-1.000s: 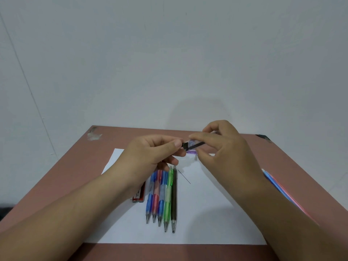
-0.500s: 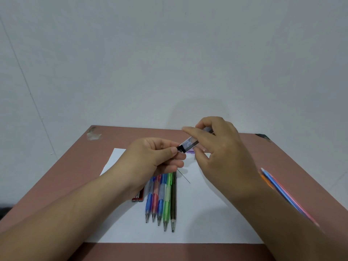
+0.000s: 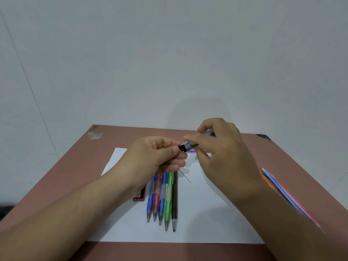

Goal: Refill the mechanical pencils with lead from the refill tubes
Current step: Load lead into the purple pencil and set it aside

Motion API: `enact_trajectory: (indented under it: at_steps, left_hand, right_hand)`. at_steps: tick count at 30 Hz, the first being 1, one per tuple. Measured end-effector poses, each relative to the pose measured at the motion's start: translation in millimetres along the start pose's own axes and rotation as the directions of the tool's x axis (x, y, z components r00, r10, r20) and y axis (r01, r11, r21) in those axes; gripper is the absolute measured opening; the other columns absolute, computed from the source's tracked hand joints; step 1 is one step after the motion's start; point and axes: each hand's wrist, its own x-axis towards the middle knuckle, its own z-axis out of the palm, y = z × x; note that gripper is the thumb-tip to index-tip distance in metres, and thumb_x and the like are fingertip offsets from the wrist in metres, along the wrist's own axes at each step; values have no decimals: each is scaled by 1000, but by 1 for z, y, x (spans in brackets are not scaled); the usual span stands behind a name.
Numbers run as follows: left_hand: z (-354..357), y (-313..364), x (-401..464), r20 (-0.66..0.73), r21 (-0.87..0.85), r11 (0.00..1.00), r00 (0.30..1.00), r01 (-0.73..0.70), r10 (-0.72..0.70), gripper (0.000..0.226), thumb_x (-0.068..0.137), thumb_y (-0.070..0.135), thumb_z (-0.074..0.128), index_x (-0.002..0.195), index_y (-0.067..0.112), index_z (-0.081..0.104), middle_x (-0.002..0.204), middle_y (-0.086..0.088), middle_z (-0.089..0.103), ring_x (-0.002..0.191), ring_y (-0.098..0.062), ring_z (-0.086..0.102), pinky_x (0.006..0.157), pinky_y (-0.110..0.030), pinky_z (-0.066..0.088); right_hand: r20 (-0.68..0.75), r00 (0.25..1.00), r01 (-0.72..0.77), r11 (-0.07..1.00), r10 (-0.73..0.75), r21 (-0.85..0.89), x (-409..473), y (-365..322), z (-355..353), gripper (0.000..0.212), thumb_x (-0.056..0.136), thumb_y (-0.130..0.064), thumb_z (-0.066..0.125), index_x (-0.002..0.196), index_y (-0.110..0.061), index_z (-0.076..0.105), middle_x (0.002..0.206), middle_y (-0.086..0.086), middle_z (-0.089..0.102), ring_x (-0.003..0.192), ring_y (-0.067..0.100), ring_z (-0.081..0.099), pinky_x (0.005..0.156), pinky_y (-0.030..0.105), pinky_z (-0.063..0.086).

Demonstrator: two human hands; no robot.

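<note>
Right hand [image 3: 224, 153], fingers curled, pinching a clear lead refill tube [image 3: 190, 146], black-capped end pointing left and slightly down. Left hand [image 3: 156, 157] curled too, thumb and forefinger closed at that black end, gripping the cap or a lead there; too small to tell which. Both held above a white paper sheet [image 3: 207, 213] on a reddish-brown table [image 3: 75, 166].

Below the left hand, five mechanical pencils [image 3: 162, 200] side by side on the sheet, tips toward the camera: blue, red, blue, green, dark. Just left of them, a red refill tube [image 3: 139, 196], partly hidden by the wrist. One loose lead [image 3: 185, 176] lying on the paper just right of the pencils. More pencils [image 3: 278, 187] near the right forearm, off the sheet.

Probably the opening-the-tube step, or drawing lead out. Next: steady, light pinch, lead pulled straight to avoid snapping, then a pencil picked up.
</note>
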Motion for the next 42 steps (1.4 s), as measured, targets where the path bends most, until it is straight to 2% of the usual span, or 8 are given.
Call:
enact_trajectory:
  at_steps: [8, 12, 14, 17, 21, 25, 35, 42]
  left_hand:
    - [-1, 0, 0, -11, -38, 999, 1000, -15, 15, 16, 98, 12, 61, 110, 8, 71, 99, -12, 78, 86, -20, 73, 82, -32, 59]
    - [0, 2, -3, -62, 98, 994, 997, -41, 48, 13, 92, 12, 70, 104, 10, 73, 92, -5, 79, 84, -20, 76, 77, -29, 61]
    - [1, 4, -4, -71, 159, 985, 995, -63, 75, 11, 90, 14, 73, 100, 12, 75, 89, -3, 79, 82, -19, 76, 74, -26, 60]
    - [1, 4, -5, -85, 213, 972, 989, -98, 118, 7, 90, 17, 73, 95, 15, 76, 87, 0, 79, 80, -15, 75, 71, -24, 60]
    - [0, 3, -3, -101, 258, 959, 984, -120, 150, 7, 91, 19, 71, 93, 16, 77, 87, 2, 79, 79, -15, 75, 74, -29, 61]
    - [-1, 2, -2, -110, 212, 972, 986, -103, 128, 9, 92, 20, 72, 90, 15, 79, 87, -1, 79, 79, -18, 75, 78, -37, 62]
    - [-2, 0, -1, -124, 250, 954, 972, -164, 200, 13, 95, 23, 67, 91, 15, 76, 87, 0, 78, 79, -17, 73, 75, -35, 61]
    - [-6, -2, 1, -143, 326, 918, 948, -227, 286, 12, 96, 24, 65, 88, 21, 73, 84, 6, 77, 76, -12, 70, 70, -34, 57]
  right_hand:
    - [49, 981, -195, 969, 190, 152, 0, 2, -1, 37, 86, -5, 73, 111, -32, 77, 108, -7, 54, 99, 18, 56, 77, 26, 51]
    - [119, 953, -298, 934, 279, 195, 3, 1, -5, 38, 90, -9, 69, 117, -35, 75, 108, -10, 51, 101, 13, 55, 78, 17, 48]
    - [136, 941, -332, 921, 309, 205, 3, -1, -5, 37, 91, -11, 69, 118, -35, 74, 108, -11, 51, 99, 8, 54, 74, 7, 42]
    - [165, 923, -378, 895, 347, 235, 3, -3, -6, 35, 91, -14, 71, 119, -35, 74, 107, -13, 50, 94, 4, 53, 69, 1, 40]
    - [193, 911, -404, 881, 363, 248, 3, -5, -5, 35, 90, -16, 73, 119, -36, 74, 105, -15, 49, 93, 4, 55, 68, 3, 41]
    - [210, 905, -418, 868, 371, 267, 2, -6, -6, 35, 91, -18, 73, 118, -39, 73, 105, -17, 49, 95, 1, 56, 70, 4, 43]
    - [206, 890, -451, 850, 407, 271, 4, -5, -8, 35, 92, -16, 71, 121, -36, 73, 107, -14, 52, 95, -4, 54, 74, -4, 37]
    - [226, 873, -483, 830, 432, 279, 5, -3, -8, 33, 92, -18, 72, 120, -36, 73, 109, -13, 57, 97, 3, 57, 72, -5, 37]
